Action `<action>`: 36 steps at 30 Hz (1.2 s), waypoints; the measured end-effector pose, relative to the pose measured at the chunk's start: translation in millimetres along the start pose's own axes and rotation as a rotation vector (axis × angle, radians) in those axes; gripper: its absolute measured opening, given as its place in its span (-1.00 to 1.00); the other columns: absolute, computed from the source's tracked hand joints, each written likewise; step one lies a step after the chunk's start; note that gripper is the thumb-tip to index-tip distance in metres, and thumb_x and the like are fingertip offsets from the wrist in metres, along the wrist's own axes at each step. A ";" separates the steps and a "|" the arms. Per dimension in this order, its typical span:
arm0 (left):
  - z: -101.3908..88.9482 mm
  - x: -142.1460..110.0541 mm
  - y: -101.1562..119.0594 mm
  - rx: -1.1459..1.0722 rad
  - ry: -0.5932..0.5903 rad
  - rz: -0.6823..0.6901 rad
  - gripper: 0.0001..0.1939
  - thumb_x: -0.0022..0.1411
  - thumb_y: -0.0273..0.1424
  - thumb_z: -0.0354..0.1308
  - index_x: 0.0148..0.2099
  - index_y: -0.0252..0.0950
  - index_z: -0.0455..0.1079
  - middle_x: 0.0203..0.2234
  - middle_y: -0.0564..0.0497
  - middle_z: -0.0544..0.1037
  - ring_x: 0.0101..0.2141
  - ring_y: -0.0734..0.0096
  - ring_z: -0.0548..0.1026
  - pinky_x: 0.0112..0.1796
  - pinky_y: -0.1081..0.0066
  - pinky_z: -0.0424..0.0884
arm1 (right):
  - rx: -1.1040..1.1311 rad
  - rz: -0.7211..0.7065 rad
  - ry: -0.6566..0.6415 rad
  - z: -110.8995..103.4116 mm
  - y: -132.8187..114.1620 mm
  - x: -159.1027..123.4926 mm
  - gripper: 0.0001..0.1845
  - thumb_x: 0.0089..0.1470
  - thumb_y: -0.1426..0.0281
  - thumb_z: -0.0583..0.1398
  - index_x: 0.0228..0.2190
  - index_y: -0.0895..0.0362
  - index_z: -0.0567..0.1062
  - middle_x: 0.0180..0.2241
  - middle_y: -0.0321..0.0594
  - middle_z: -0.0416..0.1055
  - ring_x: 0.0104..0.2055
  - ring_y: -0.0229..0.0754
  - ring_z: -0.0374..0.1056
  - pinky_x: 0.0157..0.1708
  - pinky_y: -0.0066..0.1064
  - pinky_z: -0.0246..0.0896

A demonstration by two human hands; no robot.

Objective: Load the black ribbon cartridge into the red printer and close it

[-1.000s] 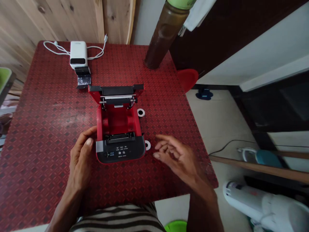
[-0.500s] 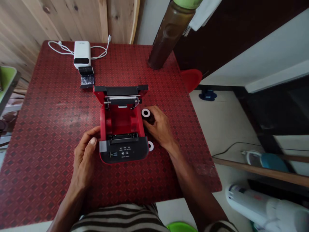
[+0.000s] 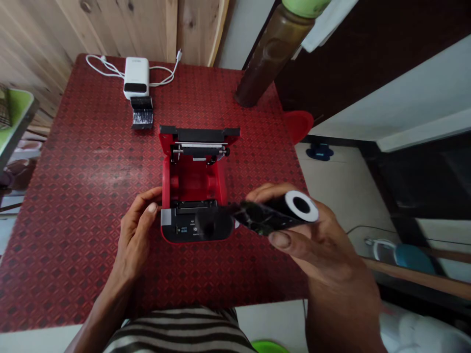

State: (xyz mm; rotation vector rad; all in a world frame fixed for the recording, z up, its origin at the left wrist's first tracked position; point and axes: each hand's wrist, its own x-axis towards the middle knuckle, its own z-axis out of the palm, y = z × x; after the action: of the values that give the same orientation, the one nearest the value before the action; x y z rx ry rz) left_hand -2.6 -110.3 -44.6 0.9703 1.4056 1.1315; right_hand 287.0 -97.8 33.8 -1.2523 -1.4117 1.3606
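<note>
- The bench (image 3: 91, 255) is the largest thing; its top is red with a dark pattern, and it carries the machine, the bottle and the white device.
- The red-and-black machine (image 3: 194, 179) stands on the bench with its cover raised, and its red compartment faces upward.
- The brown bottle (image 3: 270, 56), with a light green cap, stands near the far right corner.
- The right hand (image 3: 320, 247) is in front of the machine's right side; its grip is clamped on the black roll, between thumb and fingers.
- The left hand (image 3: 135, 230) rests at the left wall of the machine; its grip is apart, thumb away from forefinger.
- The white device (image 3: 136, 76) lies near the far edge, with the white cable (image 3: 162, 73) beside it.
- The black roll (image 3: 281, 210) is held above the bench, its white end showing; its loose tail is blurred before the machine's panel.
</note>
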 end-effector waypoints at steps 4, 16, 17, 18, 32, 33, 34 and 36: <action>0.4 -0.4 1.2 -0.017 -0.004 -0.013 -0.53 0.53 0.04 0.29 0.27 -0.11 0.66 0.12 -0.07 0.74 0.17 -0.05 0.66 0.28 0.02 0.48 | -0.099 0.043 0.016 16.8 -1.9 1.8 -0.53 0.14 0.05 0.56 -0.03 -0.08 0.59 -0.17 -0.24 0.65 -0.21 -0.08 0.62 -0.28 -0.33 0.58; -0.2 -1.3 5.6 0.040 -0.001 -0.032 -0.51 0.51 0.03 0.30 0.25 -0.18 0.62 0.14 -0.12 0.74 0.13 -0.05 0.67 0.23 -0.02 0.49 | -0.949 -0.345 -0.083 49.5 -17.5 44.0 -0.74 0.45 0.49 0.22 0.10 0.12 0.58 -0.01 -0.05 0.63 0.00 0.03 0.58 0.04 -0.12 0.55; -0.3 -1.2 5.6 0.045 -0.001 -0.028 -0.52 0.52 0.02 0.30 0.25 -0.18 0.62 0.14 -0.12 0.74 0.14 -0.05 0.66 0.24 -0.02 0.48 | -1.040 -0.356 -0.084 55.0 -14.4 48.5 -0.71 0.46 0.52 0.20 0.13 0.16 0.58 -0.02 -0.01 0.64 -0.01 0.06 0.58 0.03 -0.09 0.54; -0.4 -1.1 5.7 0.049 0.000 -0.028 -0.52 0.52 0.01 0.30 0.25 -0.18 0.62 0.14 -0.11 0.74 0.14 -0.05 0.66 0.25 -0.02 0.47 | -1.127 -0.368 -0.083 60.0 -11.3 52.7 -0.70 0.47 0.53 0.20 0.14 0.19 0.59 -0.02 0.02 0.66 -0.02 0.08 0.57 0.01 -0.07 0.52; 0.5 0.4 6.7 0.042 -0.001 -0.064 -0.52 0.53 0.02 0.32 0.27 -0.17 0.62 0.16 -0.09 0.73 0.18 -0.01 0.67 0.27 0.03 0.50 | -1.361 -0.399 -0.112 79.1 -4.7 76.0 -0.76 0.35 0.67 0.29 -0.11 0.11 0.64 -0.27 -0.16 0.72 -0.13 0.02 0.58 -0.14 -0.17 0.24; 0.5 0.5 6.9 0.036 -0.002 -0.067 -0.52 0.53 0.02 0.32 0.26 -0.16 0.62 0.16 -0.09 0.73 0.19 -0.01 0.67 0.28 0.03 0.49 | -1.350 -0.381 -0.130 79.0 -2.9 79.5 -0.76 0.34 0.67 0.30 -0.11 0.11 0.65 -0.25 -0.15 0.73 -0.09 0.03 0.59 -0.10 -0.16 0.24; 0.4 0.6 7.0 0.029 -0.004 -0.070 -0.53 0.52 0.02 0.32 0.26 -0.16 0.62 0.16 -0.08 0.73 0.19 0.00 0.67 0.28 0.03 0.49 | -1.342 -0.365 -0.147 78.9 -1.1 83.4 -0.76 0.33 0.66 0.31 -0.12 0.10 0.65 -0.22 -0.13 0.74 -0.04 0.05 0.59 -0.07 -0.16 0.25; -0.1 0.8 7.2 0.024 -0.007 -0.069 -0.53 0.52 0.03 0.33 0.25 -0.15 0.62 0.15 -0.07 0.74 0.16 0.02 0.68 0.26 0.03 0.51 | -1.333 -0.335 -0.171 78.6 1.7 91.0 -0.79 0.31 0.63 0.33 -0.15 0.09 0.66 -0.19 -0.11 0.75 0.03 0.09 0.59 0.00 -0.13 0.25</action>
State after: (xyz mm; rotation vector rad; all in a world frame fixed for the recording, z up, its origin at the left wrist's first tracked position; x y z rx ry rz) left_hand -2.9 -108.0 -37.8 0.9347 1.4392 1.0612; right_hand 192.8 -25.4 15.4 -1.5178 -2.6540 0.1490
